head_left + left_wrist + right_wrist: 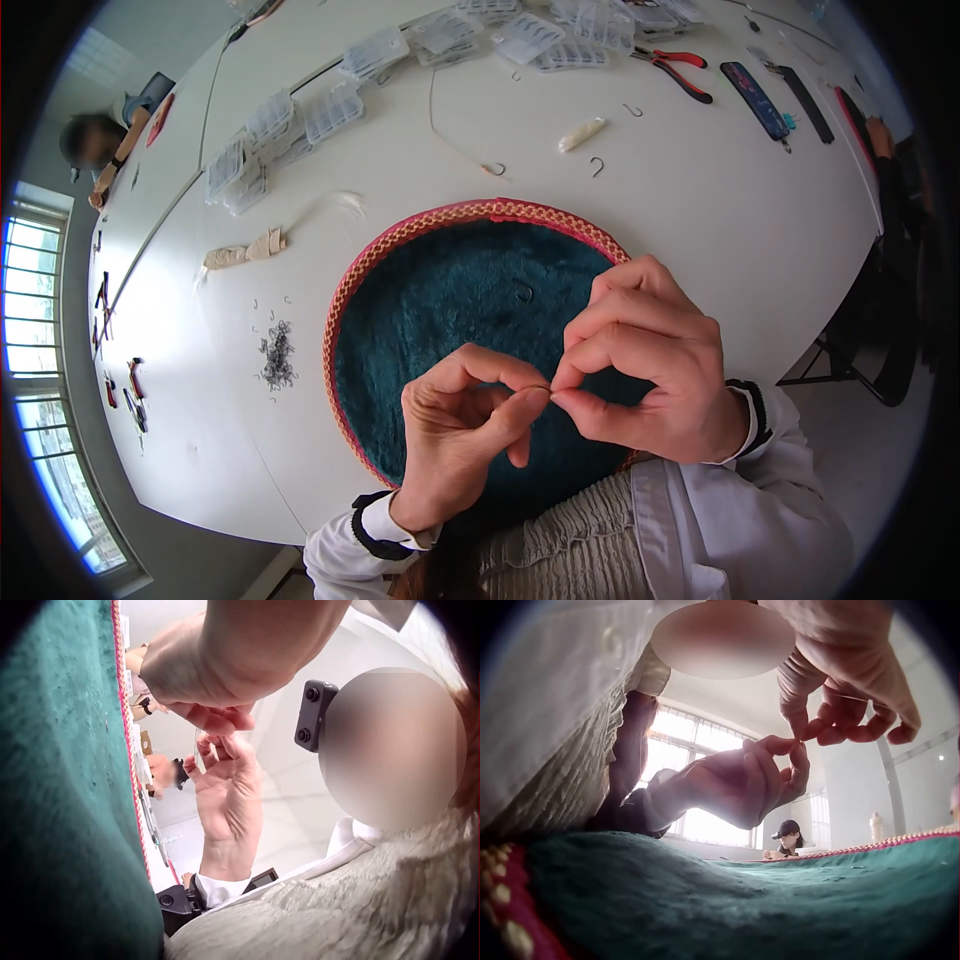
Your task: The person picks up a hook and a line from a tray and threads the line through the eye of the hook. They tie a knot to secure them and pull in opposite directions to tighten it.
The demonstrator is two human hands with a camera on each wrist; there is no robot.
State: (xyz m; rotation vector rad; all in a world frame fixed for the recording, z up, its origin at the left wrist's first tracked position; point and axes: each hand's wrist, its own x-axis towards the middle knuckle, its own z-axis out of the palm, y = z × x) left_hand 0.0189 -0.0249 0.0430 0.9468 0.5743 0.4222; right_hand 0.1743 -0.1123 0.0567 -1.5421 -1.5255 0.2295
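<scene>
Over the round dark-green plush cushion (430, 290), both hands meet at the fingertips. My left hand (460, 420) pinches a small dark fish hook (541, 387) between thumb and forefinger, most of it hidden by the fingertips. Thumb and forefinger of my right hand (650, 370) pinch a thin fishing line at the same spot. In the right wrist view the fishing line (847, 696) runs across the right hand's other fingers, which are bent. Another dark hook (523, 292) lies on the plush beyond the hands.
Left of the cushion lies a heap of small hooks (277, 358), with a wrapped bundle of line (245, 250) above it. Clear plastic boxes (375, 52) line the back. Red-handled pliers (685, 75), loose hooks (597, 166) and a white bundle (582, 135) lie beyond the cushion. Another person (95, 145) sits far left.
</scene>
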